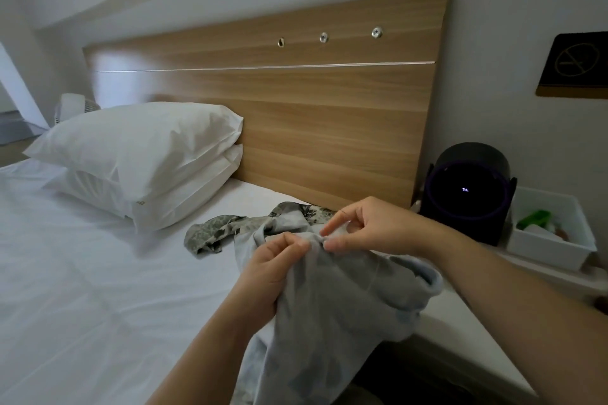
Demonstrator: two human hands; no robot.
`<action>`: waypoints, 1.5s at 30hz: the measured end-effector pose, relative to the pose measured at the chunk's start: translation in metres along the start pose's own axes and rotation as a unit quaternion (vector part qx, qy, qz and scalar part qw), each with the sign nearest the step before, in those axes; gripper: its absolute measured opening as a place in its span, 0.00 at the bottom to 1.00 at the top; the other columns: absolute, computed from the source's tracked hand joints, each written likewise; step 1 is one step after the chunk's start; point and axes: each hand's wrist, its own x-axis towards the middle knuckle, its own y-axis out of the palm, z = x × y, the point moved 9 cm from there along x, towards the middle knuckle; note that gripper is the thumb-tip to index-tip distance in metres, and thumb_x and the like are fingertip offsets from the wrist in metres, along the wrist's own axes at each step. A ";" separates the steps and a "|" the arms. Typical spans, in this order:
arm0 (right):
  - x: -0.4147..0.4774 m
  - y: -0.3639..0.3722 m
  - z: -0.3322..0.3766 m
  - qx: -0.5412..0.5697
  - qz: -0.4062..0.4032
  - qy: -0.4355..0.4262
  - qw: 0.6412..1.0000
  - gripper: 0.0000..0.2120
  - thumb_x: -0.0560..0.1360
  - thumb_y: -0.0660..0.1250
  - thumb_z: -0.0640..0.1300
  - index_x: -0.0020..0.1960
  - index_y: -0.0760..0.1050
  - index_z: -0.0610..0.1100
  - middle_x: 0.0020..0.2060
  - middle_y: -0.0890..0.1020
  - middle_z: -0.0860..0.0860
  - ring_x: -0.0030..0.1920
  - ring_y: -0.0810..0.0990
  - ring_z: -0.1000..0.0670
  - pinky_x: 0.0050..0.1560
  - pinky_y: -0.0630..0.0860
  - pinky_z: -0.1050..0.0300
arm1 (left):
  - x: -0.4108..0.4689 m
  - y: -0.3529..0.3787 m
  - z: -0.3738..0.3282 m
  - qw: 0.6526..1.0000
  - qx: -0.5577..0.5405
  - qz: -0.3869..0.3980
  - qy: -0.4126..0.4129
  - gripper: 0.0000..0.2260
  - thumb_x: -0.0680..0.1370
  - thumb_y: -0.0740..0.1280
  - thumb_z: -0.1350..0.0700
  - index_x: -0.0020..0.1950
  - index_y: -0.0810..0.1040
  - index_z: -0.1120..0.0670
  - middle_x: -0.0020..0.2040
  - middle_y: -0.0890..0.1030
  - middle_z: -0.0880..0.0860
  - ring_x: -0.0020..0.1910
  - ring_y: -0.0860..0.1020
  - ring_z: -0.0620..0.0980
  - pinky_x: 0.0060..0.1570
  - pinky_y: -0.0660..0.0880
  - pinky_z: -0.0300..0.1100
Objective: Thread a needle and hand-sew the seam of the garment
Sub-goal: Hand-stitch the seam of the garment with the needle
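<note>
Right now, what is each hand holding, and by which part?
Both hold the grey garment at its bunched top edge: the left hand grips a fold, the right hand pinches the fabric beside it. No needle can be made out.

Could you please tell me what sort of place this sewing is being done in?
Most likely a hotel or guest bedroom: a bed with white sheets, two stacked white pillows, a wide wooden headboard, and a no-smoking sign on the wall.
</note>
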 end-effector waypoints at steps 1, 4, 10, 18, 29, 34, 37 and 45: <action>0.001 0.002 0.001 0.003 0.023 -0.001 1.000 0.10 0.69 0.73 0.56 0.46 0.81 0.52 0.24 0.70 0.58 0.27 0.66 0.59 0.30 0.62 0.65 | -0.001 0.002 -0.001 1.000 0.007 0.009 0.001 0.06 0.68 0.70 0.52 0.32 0.79 0.50 0.36 0.81 0.53 0.35 0.79 0.47 0.35 0.77 0.38; 0.000 -0.005 0.005 0.024 0.034 -0.024 0.999 0.07 0.70 0.74 0.51 0.39 0.80 0.48 0.25 0.72 0.57 0.27 0.68 0.59 0.29 0.63 0.69 | -0.005 0.005 -0.001 0.999 0.023 0.026 -0.005 0.06 0.69 0.70 0.51 0.32 0.79 0.50 0.35 0.80 0.53 0.34 0.79 0.46 0.35 0.77 0.38; -0.006 -0.007 -0.021 0.077 -0.024 0.020 0.997 0.06 0.73 0.72 0.46 0.40 0.79 0.44 0.22 0.73 0.58 0.25 0.69 0.61 0.28 0.65 0.69 | -0.005 0.008 0.011 0.998 0.042 0.011 -0.050 0.07 0.71 0.70 0.53 0.35 0.82 0.53 0.38 0.83 0.56 0.36 0.81 0.49 0.37 0.79 0.41; -0.022 -0.010 -0.011 0.031 -0.160 0.018 0.986 0.11 0.82 0.53 0.43 0.56 0.73 0.52 0.33 0.74 0.59 0.29 0.70 0.61 0.36 0.68 0.64 | -0.003 -0.001 0.026 0.994 -0.006 -0.052 -0.097 0.09 0.77 0.67 0.59 0.38 0.82 0.57 0.39 0.83 0.59 0.37 0.80 0.52 0.43 0.79 0.45; -0.030 0.036 -0.001 -0.031 -0.109 0.022 0.993 0.05 0.80 0.60 0.44 0.47 0.74 0.47 0.33 0.84 0.54 0.31 0.76 0.65 0.35 0.71 0.67 | -0.007 -0.003 0.025 0.994 -0.008 -0.067 -0.084 0.06 0.76 0.68 0.59 0.42 0.83 0.59 0.40 0.83 0.60 0.39 0.81 0.53 0.44 0.79 0.46; -0.030 0.036 -0.004 -0.044 -0.105 0.037 0.993 0.05 0.80 0.60 0.44 0.47 0.73 0.48 0.33 0.84 0.54 0.29 0.75 0.64 0.33 0.69 0.68 | -0.008 -0.006 0.023 0.993 0.002 -0.089 -0.080 0.05 0.77 0.68 0.59 0.43 0.82 0.59 0.43 0.83 0.62 0.45 0.80 0.56 0.54 0.76 0.52; -0.028 0.035 -0.005 -0.051 -0.105 0.042 0.992 0.05 0.80 0.60 0.44 0.47 0.73 0.48 0.33 0.84 0.54 0.30 0.75 0.65 0.34 0.70 0.68 | -0.008 -0.006 0.023 0.992 0.008 -0.093 -0.082 0.05 0.77 0.68 0.59 0.43 0.83 0.59 0.44 0.83 0.62 0.48 0.79 0.57 0.58 0.74 0.54; -0.026 0.034 -0.002 -0.066 -0.105 0.033 0.992 0.05 0.79 0.60 0.43 0.46 0.73 0.49 0.32 0.84 0.54 0.29 0.75 0.66 0.36 0.67 0.66 | -0.008 -0.006 0.020 0.991 0.031 -0.105 -0.076 0.09 0.75 0.70 0.57 0.36 0.85 0.54 0.42 0.83 0.60 0.46 0.80 0.56 0.55 0.76 0.53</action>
